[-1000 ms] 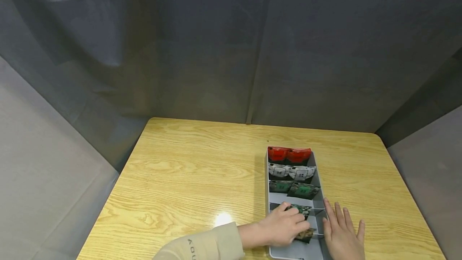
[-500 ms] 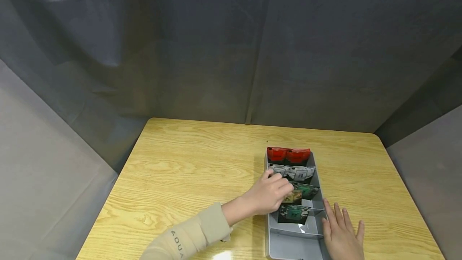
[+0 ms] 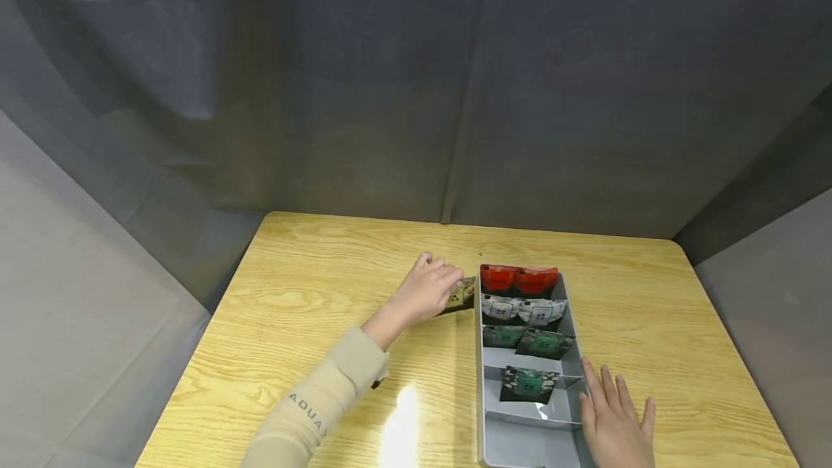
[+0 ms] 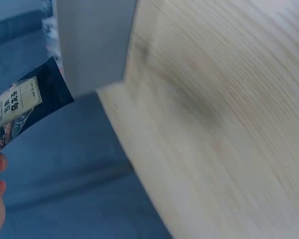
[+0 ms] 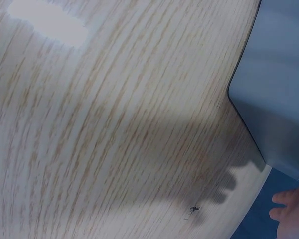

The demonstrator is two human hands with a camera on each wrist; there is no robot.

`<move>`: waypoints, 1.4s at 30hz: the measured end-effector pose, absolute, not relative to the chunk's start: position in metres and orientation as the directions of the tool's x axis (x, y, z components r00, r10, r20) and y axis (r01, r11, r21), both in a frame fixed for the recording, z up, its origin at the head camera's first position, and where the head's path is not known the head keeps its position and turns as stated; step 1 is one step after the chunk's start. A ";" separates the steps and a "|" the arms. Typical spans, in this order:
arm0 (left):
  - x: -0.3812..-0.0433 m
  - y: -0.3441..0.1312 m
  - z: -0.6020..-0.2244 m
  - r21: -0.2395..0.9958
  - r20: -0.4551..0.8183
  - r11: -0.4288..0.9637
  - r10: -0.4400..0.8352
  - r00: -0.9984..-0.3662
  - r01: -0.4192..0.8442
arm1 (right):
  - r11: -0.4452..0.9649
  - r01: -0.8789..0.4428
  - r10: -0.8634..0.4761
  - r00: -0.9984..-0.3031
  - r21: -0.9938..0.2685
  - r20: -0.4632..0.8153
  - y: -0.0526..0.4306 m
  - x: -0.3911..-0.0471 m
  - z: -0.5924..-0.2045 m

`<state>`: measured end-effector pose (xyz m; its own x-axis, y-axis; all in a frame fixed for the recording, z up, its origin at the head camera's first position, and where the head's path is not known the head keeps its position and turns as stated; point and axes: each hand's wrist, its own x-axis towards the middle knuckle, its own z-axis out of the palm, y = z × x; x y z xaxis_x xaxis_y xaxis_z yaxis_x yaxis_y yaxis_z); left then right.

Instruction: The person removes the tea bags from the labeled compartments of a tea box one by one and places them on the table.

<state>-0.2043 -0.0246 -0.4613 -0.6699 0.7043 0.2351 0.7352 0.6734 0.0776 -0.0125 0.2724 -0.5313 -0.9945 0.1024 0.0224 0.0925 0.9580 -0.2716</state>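
My left hand (image 3: 424,290) pinches a small dark sachet with a yellow label (image 3: 464,295), to the left of the grey divided box (image 3: 529,445). Close up in the left wrist view, the sachet (image 4: 21,102) carries a cream label with printed writing. Against the box's right side lies my right hand (image 3: 616,421), its fingers straight and spread. Inside the box, red sachets (image 3: 536,281) fill the far row, with white sachets (image 3: 541,313) behind them towards me. Green sachets (image 3: 544,343) come after those, and one more green-labelled sachet (image 3: 529,384) leans in the compartment nearer me.
The box stands on a wood-grain table (image 3: 312,287), right of its middle. A dark cloth curtain (image 3: 364,92) hangs behind the table's far edge. Pale panels (image 3: 78,309) flank both sides.
My left hand has taken the yellow-labelled sachet out of the box's near part and carried it forward and left, past the box's left wall. My right hand has stayed in place.
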 end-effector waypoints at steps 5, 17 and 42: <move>-0.226 -0.033 -0.487 0.149 0.133 0.690 0.695 -0.706 0.708 | 0.958 0.093 0.104 -0.994 -0.270 0.024 0.273 -0.012 -0.531; -0.244 -0.039 -0.548 0.095 0.065 0.729 0.675 -0.735 0.678 | 0.960 0.123 0.115 -0.992 -0.250 -0.046 0.275 -0.013 -0.527; -0.221 -0.001 -0.600 -0.118 0.096 0.891 0.450 -0.888 0.439 | 0.953 0.106 0.110 -0.994 -0.285 -0.002 0.273 -0.011 -0.524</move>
